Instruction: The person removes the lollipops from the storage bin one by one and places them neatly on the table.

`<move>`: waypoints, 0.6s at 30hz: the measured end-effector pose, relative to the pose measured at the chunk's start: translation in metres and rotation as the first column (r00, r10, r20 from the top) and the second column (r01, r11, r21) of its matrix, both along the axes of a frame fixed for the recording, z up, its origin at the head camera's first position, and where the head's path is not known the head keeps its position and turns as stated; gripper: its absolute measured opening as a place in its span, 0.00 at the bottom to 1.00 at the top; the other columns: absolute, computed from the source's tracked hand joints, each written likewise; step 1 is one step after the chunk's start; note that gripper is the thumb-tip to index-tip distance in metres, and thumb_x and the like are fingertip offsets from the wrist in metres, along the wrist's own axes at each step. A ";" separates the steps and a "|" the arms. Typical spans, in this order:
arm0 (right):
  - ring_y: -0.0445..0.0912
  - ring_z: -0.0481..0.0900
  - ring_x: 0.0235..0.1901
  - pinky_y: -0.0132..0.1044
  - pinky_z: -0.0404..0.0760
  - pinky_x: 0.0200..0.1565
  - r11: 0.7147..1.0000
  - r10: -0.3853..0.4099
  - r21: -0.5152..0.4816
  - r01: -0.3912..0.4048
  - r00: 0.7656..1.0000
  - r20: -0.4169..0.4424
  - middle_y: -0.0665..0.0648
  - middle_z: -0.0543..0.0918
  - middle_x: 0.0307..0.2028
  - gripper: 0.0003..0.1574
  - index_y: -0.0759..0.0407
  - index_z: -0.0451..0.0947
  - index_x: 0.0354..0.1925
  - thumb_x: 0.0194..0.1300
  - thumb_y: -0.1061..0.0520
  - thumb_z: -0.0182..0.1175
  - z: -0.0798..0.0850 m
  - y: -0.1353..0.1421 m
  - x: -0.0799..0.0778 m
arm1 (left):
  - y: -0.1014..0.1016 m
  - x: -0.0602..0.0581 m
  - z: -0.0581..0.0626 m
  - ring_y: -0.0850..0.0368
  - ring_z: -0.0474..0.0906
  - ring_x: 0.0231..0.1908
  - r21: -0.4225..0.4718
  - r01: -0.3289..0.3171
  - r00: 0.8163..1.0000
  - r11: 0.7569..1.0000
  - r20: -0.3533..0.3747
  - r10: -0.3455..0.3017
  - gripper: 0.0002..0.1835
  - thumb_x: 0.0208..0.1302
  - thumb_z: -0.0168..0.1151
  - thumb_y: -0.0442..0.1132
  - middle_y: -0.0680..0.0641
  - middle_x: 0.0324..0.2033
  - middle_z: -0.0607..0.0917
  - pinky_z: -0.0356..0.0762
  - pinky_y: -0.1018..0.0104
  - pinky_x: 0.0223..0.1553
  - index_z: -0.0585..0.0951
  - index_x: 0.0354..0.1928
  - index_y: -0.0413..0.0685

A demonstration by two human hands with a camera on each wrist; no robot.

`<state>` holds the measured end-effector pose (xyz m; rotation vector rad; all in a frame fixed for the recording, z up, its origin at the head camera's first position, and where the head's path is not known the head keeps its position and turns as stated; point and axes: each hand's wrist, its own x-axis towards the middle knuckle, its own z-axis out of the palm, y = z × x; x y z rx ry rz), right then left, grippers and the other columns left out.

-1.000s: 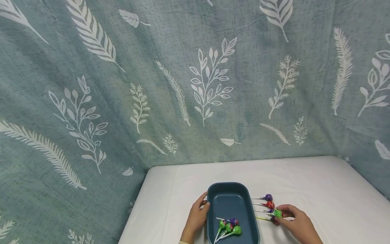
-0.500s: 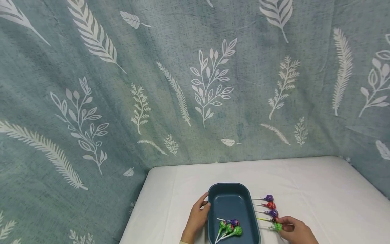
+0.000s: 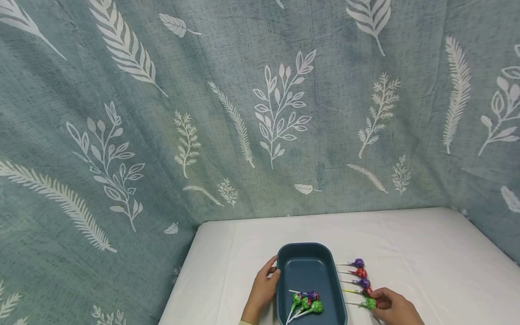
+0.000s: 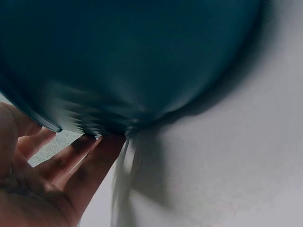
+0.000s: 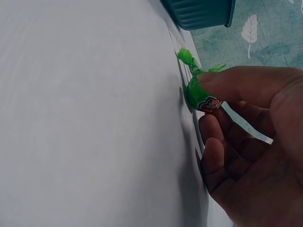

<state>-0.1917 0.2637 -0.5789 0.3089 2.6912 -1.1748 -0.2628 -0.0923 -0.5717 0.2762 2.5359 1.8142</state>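
Observation:
My right hand (image 3: 393, 308) pinches the green-wrapped head of a lollipop (image 3: 369, 303) at the near end of a row on the white table. The right wrist view shows this lollipop (image 5: 199, 94) between thumb and fingers, close to the tabletop, its stick pointing toward the tray. Beside the dark blue tray (image 3: 310, 271), my left hand (image 3: 263, 289) touches the left side wall and rim with extended fingers. From the left wrist view, fingertips of the left hand (image 4: 61, 175) meet the ridged outer wall. Inside the tray lie several lollipops, green (image 3: 316, 307) and purple (image 3: 312, 295).
Right of the tray, lollipops lie in a row, sticks toward it: purple (image 3: 358, 263), red (image 3: 360, 273), another purple (image 3: 363, 283) and a dark red one (image 3: 367, 291) with a yellow-green stick. A leaf-patterned cloth (image 3: 260, 135) hangs behind the white table (image 3: 430, 253).
The right hand has brought the green lollipop nearer to the body, from over the row to its near end. The left hand and tray stay in place.

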 end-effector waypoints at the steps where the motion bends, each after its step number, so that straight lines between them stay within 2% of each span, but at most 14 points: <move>1: 0.49 0.82 0.34 0.52 0.80 0.41 1.000 0.002 -0.001 -0.002 1.000 0.001 0.52 0.83 0.31 0.22 0.67 0.81 0.43 0.52 0.60 0.76 0.000 0.000 0.000 | 0.000 0.000 0.000 0.53 0.84 0.39 0.002 0.000 1.000 1.000 0.001 0.000 0.24 0.74 0.57 0.38 0.39 0.50 0.84 0.80 0.57 0.40 0.74 0.70 0.47; 8: 0.50 0.82 0.36 0.53 0.80 0.42 1.000 -0.007 0.008 0.008 0.999 -0.039 0.54 0.84 0.34 0.23 0.65 0.81 0.43 0.53 0.55 0.76 0.005 0.003 0.004 | 0.000 0.001 0.001 0.54 0.84 0.39 0.012 -0.002 1.000 1.000 0.010 0.002 0.24 0.74 0.57 0.38 0.40 0.49 0.84 0.80 0.58 0.41 0.74 0.70 0.47; 13: 0.53 0.82 0.40 0.55 0.78 0.44 0.999 -0.044 -0.022 0.043 0.997 -0.071 0.60 0.85 0.39 0.26 0.66 0.81 0.45 0.54 0.52 0.75 0.019 0.001 0.004 | 0.001 0.000 0.000 0.53 0.85 0.40 0.015 -0.005 1.000 1.000 0.008 0.005 0.24 0.74 0.57 0.38 0.39 0.50 0.84 0.80 0.58 0.41 0.74 0.70 0.46; 18: 0.53 0.83 0.40 0.55 0.79 0.44 0.997 -0.056 -0.055 0.049 0.990 -0.129 0.57 0.85 0.39 0.26 0.67 0.81 0.47 0.58 0.50 0.74 0.033 -0.006 0.003 | 0.000 0.000 0.000 0.54 0.85 0.39 0.025 -0.003 1.000 1.000 0.019 0.003 0.24 0.74 0.57 0.38 0.39 0.50 0.84 0.80 0.59 0.40 0.74 0.70 0.47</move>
